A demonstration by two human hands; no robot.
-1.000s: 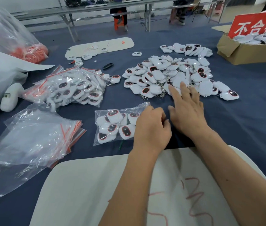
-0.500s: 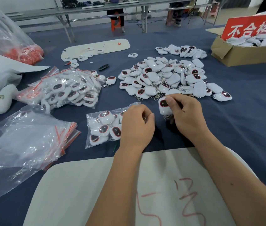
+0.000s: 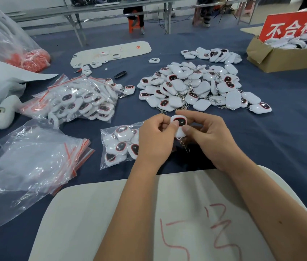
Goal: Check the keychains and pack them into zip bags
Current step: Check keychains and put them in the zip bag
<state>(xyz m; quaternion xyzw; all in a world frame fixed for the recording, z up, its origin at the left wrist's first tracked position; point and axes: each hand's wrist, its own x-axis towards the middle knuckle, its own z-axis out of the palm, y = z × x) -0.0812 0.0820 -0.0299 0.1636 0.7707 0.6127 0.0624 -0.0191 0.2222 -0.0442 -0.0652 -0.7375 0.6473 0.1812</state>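
holding keychain (image 3: 179, 125) | zip bag (image 3: 119, 146) beside | chain probably dangling

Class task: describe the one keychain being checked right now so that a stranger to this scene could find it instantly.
Start at the big loose pile of white keychains on the blue table, then drop toward the camera to the two hands. The keychain is pinched between the left hand and right hand. Unlike the others, it is lifted, neither piled nor bagged.
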